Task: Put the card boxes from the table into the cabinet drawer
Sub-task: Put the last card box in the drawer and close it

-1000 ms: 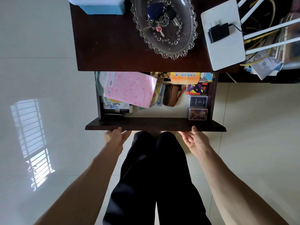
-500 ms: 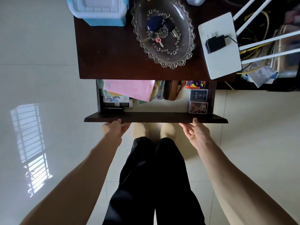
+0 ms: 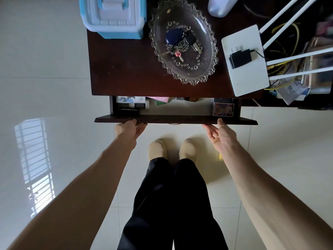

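Observation:
The dark wooden cabinet drawer (image 3: 175,120) stands only a narrow gap open under the table top (image 3: 137,73). One card box (image 3: 223,109) with a purple and orange face lies in its right front corner; the edge of another (image 3: 222,100) shows just behind it under the table top. My left hand (image 3: 129,129) presses flat against the drawer front at the left, fingers together. My right hand (image 3: 220,135) touches the drawer front at the right with open fingers. Neither hand holds anything.
On the table top stand a blue and white plastic box (image 3: 112,16), a glass dish (image 3: 183,42) with keys, and a white router (image 3: 244,60) with a black plug on it. Papers and cables crowd the far right. My two feet (image 3: 173,150) are on the tiled floor below the drawer.
The drawer has slid inward under both hands, from well open to a narrow gap. The pink folder and most contents are now hidden under the table top.

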{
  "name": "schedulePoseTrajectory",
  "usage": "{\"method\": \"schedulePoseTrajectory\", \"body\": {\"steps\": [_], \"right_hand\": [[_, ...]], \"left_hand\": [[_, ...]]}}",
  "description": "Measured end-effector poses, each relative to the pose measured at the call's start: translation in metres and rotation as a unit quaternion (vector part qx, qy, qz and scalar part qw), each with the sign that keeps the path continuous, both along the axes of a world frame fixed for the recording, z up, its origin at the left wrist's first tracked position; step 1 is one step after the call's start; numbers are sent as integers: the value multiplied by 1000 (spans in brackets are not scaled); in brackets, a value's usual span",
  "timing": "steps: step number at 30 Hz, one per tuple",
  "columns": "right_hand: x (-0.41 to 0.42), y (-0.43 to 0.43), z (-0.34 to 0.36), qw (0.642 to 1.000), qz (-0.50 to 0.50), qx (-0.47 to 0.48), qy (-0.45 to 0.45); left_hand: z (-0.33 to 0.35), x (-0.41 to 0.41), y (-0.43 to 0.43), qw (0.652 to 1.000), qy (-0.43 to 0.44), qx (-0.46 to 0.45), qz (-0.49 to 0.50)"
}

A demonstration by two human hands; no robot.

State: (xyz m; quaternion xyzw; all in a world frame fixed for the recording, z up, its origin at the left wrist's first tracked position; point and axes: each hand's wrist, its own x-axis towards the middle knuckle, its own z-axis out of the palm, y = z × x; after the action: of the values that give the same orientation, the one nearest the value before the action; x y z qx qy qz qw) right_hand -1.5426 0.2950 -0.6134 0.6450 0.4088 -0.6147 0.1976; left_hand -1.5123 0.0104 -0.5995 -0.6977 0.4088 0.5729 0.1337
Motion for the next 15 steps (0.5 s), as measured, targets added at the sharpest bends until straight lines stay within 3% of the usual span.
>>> {"method": "schedulePoseTrajectory", "body": {"steps": [15], "right_hand": [[-48,-19,4,997,-36,5,75]], "left_hand": [[3,-46,-8,998,54,-8,27]]}}
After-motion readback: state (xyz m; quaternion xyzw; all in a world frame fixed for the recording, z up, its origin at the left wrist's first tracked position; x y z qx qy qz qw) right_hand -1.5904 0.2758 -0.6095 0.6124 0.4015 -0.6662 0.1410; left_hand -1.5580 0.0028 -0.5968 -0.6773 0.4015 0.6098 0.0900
